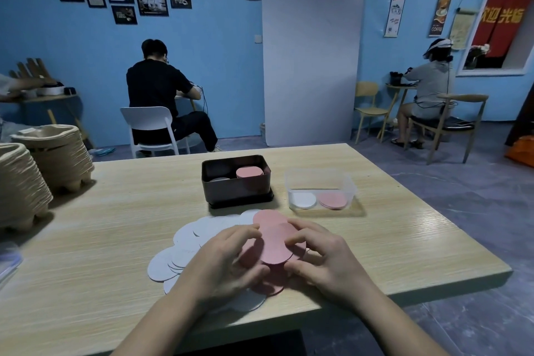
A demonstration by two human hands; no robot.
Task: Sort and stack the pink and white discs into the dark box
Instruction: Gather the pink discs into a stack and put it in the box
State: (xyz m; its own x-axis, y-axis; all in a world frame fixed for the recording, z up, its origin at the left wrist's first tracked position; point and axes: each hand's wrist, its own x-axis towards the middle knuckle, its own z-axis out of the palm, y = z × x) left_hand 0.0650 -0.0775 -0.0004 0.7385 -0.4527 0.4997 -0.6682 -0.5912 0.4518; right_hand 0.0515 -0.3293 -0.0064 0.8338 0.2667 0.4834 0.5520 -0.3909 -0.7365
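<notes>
The left grip (228, 257) and right grip (326, 257) pinch a sheaf of pink discs (276, 246) between them, white discs (187, 240) fanned just left, while the dark box (237, 193) beyond them holds part-built stacks, so much sorting looks left

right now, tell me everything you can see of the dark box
The dark box is a rectangular open-topped tin with rounded corners, dark and slightly glossy, metal by its look. It stands upright on the wooden table, on a black base that may be its lid. Inside, a pink stack sits at the right, a lower pale stack at the left. A clear tub stands apart to its right. The left hand and right hand, holding pink discs nearer the camera, do not touch it.
</notes>
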